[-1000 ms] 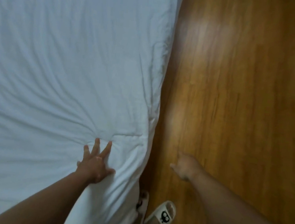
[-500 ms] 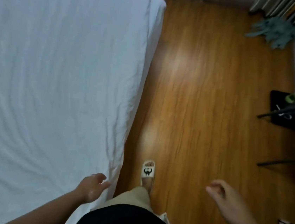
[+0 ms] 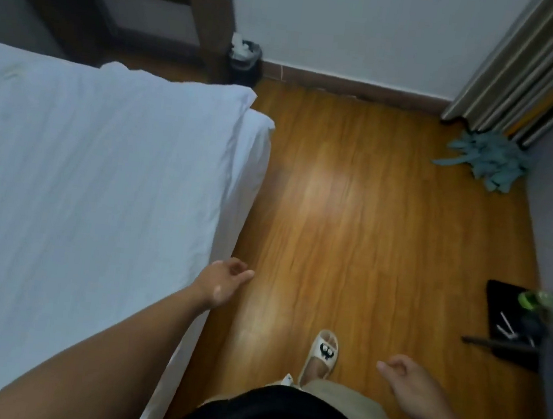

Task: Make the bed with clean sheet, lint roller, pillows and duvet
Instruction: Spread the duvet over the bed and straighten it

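A white duvet (image 3: 93, 168) lies spread over the bed on the left, and its far corner overhangs the white-sheeted mattress (image 3: 256, 159). My left hand (image 3: 225, 281) hovers just off the bed's right edge, palm turned inward, fingers loosely curled, holding nothing. Over the wooden floor at the lower right, my right hand (image 3: 410, 386) hangs with relaxed fingers, also empty. No pillows or lint roller are in sight.
Beyond the bed stand a wooden bedside unit (image 3: 200, 21) and a small dark bin (image 3: 246, 56). A teal mop head (image 3: 484, 160) lies by the curtain (image 3: 532, 66). A black bag and stand (image 3: 517, 323) sit at the right wall. My slippered foot (image 3: 322, 355) is on the floor (image 3: 369, 227).
My left hand has lifted off the duvet and moved past the bed's edge. My view has risen from the bed to show the bed's far end and the room's wall.
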A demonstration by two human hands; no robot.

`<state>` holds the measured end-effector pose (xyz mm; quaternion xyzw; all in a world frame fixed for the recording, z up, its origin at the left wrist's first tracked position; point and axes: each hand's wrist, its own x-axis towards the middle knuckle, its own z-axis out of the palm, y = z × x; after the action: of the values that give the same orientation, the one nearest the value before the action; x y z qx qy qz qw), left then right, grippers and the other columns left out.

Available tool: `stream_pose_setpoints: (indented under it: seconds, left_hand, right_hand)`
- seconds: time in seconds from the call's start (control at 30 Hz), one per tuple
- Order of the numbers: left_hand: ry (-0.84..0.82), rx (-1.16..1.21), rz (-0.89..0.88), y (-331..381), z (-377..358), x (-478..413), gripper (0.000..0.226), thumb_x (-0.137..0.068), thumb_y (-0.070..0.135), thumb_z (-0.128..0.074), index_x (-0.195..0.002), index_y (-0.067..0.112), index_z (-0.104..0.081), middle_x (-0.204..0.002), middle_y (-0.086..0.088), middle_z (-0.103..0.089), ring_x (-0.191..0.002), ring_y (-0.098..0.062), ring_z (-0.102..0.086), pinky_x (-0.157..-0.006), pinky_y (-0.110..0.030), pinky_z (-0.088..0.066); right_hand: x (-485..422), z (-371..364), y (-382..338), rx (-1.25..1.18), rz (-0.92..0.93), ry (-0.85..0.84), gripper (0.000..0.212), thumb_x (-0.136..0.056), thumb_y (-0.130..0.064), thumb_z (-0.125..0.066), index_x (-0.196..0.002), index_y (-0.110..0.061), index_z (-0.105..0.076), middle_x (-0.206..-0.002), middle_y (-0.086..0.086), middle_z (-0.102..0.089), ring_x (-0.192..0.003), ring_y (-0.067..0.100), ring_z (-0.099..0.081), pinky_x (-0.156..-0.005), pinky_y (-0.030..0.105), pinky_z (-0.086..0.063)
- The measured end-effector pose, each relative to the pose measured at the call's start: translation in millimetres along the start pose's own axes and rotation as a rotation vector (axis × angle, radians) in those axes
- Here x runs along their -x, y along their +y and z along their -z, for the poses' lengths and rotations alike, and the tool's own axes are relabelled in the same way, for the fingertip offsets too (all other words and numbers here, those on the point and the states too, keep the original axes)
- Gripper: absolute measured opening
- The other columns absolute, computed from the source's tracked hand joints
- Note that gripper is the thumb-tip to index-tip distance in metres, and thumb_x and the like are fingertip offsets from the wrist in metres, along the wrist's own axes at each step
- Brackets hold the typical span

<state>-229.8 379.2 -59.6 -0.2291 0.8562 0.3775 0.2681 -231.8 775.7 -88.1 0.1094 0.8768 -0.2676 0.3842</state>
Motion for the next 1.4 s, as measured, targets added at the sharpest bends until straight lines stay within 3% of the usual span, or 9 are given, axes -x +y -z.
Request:
stream_pose_setpoints:
  seconds: [0.2,0.3,0.47,0.57,0.8,0.93,1.03,1.13,1.4]
  left_hand:
    - [0.049,0.258,0.274,10.3,7.9,-47.3,0.039,-0.095,0.057,-0.051,-0.112,0.025,-0.066,-0.113,0.001,-0.067,-0.106,-0.020,-0.062,-0.095,-0.037,-0.050]
    - [0.128,0.529,0.441,-3.8,17.1,-80.4,0.040,-0.087,0.059,-0.062,-0.095,0.022,-0.073,-0.094,-0.006,-0.072,-0.089,-0.026,-0.067,-0.079,-0.039,-0.052]
    - [0.158,0.611,0.678,2.2,57.5,-195.6,0.042,-0.090,0.052,-0.065,-0.101,0.012,-0.070,-0.089,-0.010,-0.070,-0.078,-0.026,-0.067,-0.068,-0.033,-0.050]
    - [0.105,0.502,0.635,39.7,109.6,-274.0,0.035,-0.095,0.052,-0.056,-0.104,0.019,-0.064,-0.103,-0.006,-0.066,-0.093,-0.024,-0.065,-0.081,-0.034,-0.051]
    - [0.207,0.320,0.520,140.5,251.4,-419.5,0.051,-0.098,0.053,-0.048,-0.138,0.022,-0.045,-0.130,-0.004,-0.061,-0.111,-0.020,-0.057,-0.092,-0.029,-0.038]
    - [0.303,0.342,0.623,151.9,280.0,-490.6,0.061,-0.096,0.050,-0.053,-0.149,0.024,-0.032,-0.136,-0.009,-0.056,-0.120,-0.027,-0.055,-0.099,-0.033,-0.044]
    - [0.337,0.369,0.782,149.1,279.9,-530.2,0.070,-0.097,0.047,-0.053,-0.155,0.025,-0.020,-0.146,-0.010,-0.042,-0.129,-0.028,-0.047,-0.104,-0.037,-0.043]
    - [0.365,0.288,0.913,138.7,269.1,-562.0,0.080,-0.097,0.050,-0.049,-0.158,0.025,-0.003,-0.158,-0.003,-0.022,-0.145,-0.025,-0.025,-0.111,-0.036,-0.038]
    - [0.451,0.113,1.011,87.3,248.1,-650.2,0.082,-0.095,0.042,-0.043,-0.155,0.040,0.012,-0.163,-0.006,-0.010,-0.146,-0.026,-0.018,-0.116,-0.040,-0.026]
  right_hand:
    - [-133.5,145.7,-170.1,0.193,0.231,-0.167,0.034,-0.098,-0.052,-0.054,-0.119,-0.025,-0.058,-0.110,-0.010,-0.061,-0.102,0.010,-0.059,-0.076,0.023,-0.044]
    - [-188.5,191.7,-251.9,0.225,0.338,-0.159,0.030,-0.098,-0.052,-0.055,-0.115,-0.028,-0.059,-0.105,-0.010,-0.063,-0.095,0.010,-0.062,-0.072,0.025,-0.044]
    - [-303.1,246.7,-352.3,0.290,0.353,-0.230,0.023,-0.098,-0.051,-0.055,-0.113,-0.033,-0.057,-0.109,-0.009,-0.064,-0.098,0.010,-0.063,-0.078,0.029,-0.049]
    - [-365.0,270.7,-405.9,0.370,0.279,-0.247,0.025,-0.098,-0.048,-0.057,-0.111,-0.027,-0.060,-0.106,-0.007,-0.065,-0.096,0.013,-0.065,-0.088,0.038,-0.054]
    - [-492.7,309.0,-581.0,0.633,0.459,-0.203,0.022,-0.097,-0.043,-0.059,-0.109,-0.025,-0.059,-0.099,-0.009,-0.062,-0.097,0.012,-0.060,-0.080,0.029,-0.045]
    - [-592.2,277.3,-682.5,0.821,0.613,-0.315,0.021,-0.095,-0.041,-0.060,-0.106,-0.024,-0.060,-0.098,-0.009,-0.068,-0.102,0.017,-0.066,-0.086,0.028,-0.047]
    - [-660.4,232.4,-749.9,0.975,0.620,-0.496,0.040,-0.092,-0.044,-0.062,-0.127,-0.025,-0.056,-0.120,-0.002,-0.066,-0.112,0.018,-0.062,-0.100,0.033,-0.047]
    - [-702.5,171.0,-820.3,1.233,0.855,-0.595,0.061,-0.094,-0.048,-0.059,-0.146,-0.022,-0.040,-0.142,0.000,-0.052,-0.131,0.020,-0.051,-0.105,0.031,-0.040]
    - [-730.0,-27.3,-898.9,0.918,0.883,-0.746,0.113,-0.067,-0.085,-0.059,-0.157,-0.028,-0.021,-0.156,0.000,-0.036,-0.140,0.025,-0.041,-0.113,0.043,-0.039]
